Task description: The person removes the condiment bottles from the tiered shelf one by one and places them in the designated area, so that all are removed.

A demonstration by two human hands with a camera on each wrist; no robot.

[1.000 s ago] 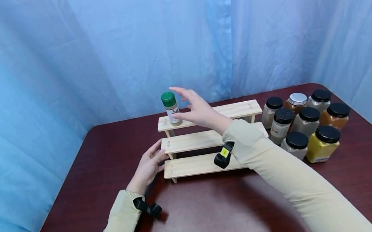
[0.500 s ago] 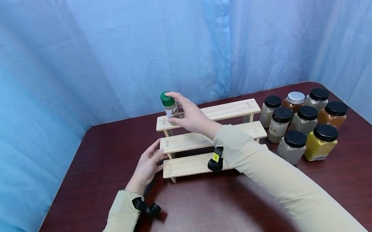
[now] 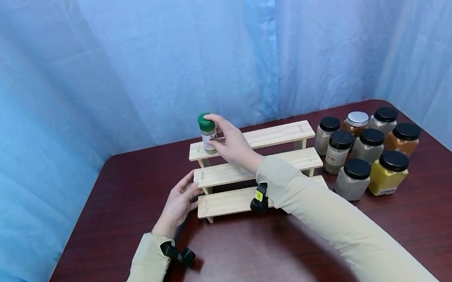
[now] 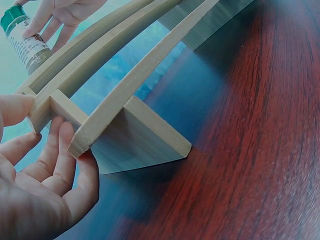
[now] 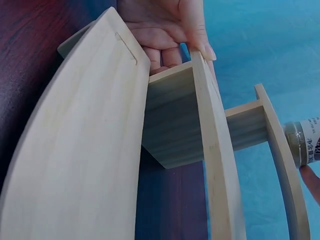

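Observation:
A three-tier wooden rack (image 3: 228, 175) stands on the dark red table. At its left end my left hand (image 3: 177, 204) grips the middle shelf, thumb on top and fingers curled below, as the left wrist view shows. A spice jar (image 3: 209, 138) with a green cap stands upright near the left end of the top shelf. My right hand (image 3: 236, 147) holds this jar between thumb and fingers, reaching over the lower shelves. Only the jar's lower part (image 5: 298, 142) and a fingertip touching it show in the right wrist view.
Right of the rack several jars stand close together, among them a yellow one (image 3: 388, 176), a silver-lidded one (image 3: 357, 124) and a labelled black-capped one (image 3: 336, 155). Blue curtains (image 3: 164, 66) hang behind the table (image 3: 97, 222).
My right hand, earlier spread beside the green-capped jar, has closed on it. The jar has shifted slightly right along the top shelf. My left hand keeps its grip on the rack.

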